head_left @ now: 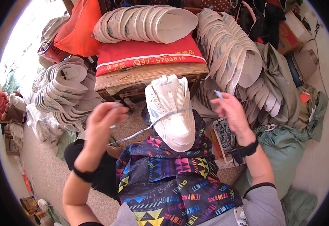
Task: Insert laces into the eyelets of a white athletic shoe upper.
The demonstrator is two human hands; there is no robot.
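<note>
A white sneaker (173,116) rests toe toward me on my patterned apron (172,177), between my two hands. One pale blue shoelace (157,119) crosses the front of its throat and trails off to the left. My left hand (106,116), raised left of the sneaker, is closed, and a short bit of pale blue lace shows below its fingers. On the other side my right hand (230,111) pinches a pale blue lace end that sticks up past the fingertips. Neither hand touches the sneaker. How the lace runs into each hand is hard to make out.
A wooden stool (149,77) with a red cloth bears a row of nested shoe uppers (145,24). More stacked uppers (224,45) stand at right and others (64,90) at left. A tray of laces (226,135) lies beside my right wrist, near a green sack (281,154).
</note>
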